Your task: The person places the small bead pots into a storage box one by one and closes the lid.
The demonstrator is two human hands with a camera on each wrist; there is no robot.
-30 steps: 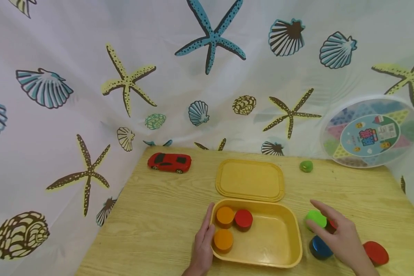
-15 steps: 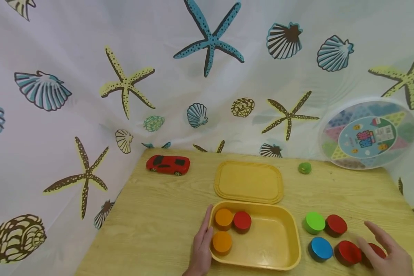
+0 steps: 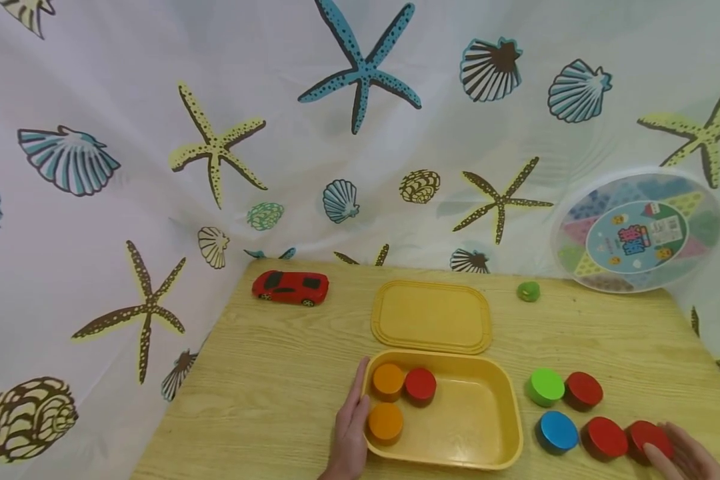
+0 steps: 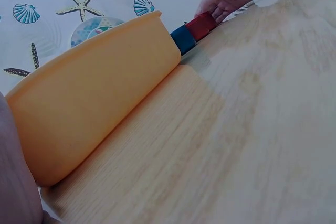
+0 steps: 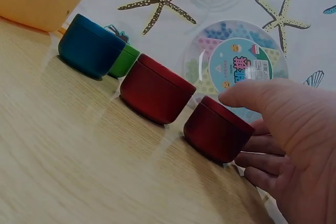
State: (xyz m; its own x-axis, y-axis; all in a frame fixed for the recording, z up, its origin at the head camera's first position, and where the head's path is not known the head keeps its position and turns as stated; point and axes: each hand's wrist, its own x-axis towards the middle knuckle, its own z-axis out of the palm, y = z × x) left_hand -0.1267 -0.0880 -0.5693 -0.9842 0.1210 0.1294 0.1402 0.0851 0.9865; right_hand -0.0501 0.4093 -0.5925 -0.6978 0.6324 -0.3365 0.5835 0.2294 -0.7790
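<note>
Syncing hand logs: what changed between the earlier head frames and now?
The right hand moved from near the green tin rightward and toward the person, down to the rightmost red tin, thumb and fingers about it; I can't tell if it grips yet. Unchanged: left hand against the yellow box, two orange tins and one red tin inside.

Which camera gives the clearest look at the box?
The head view: box shows its rim and inside, with three tins at its left end. The left wrist view shows an outer side, hiding the inside; the right wrist view, only a cut-off end.
</note>
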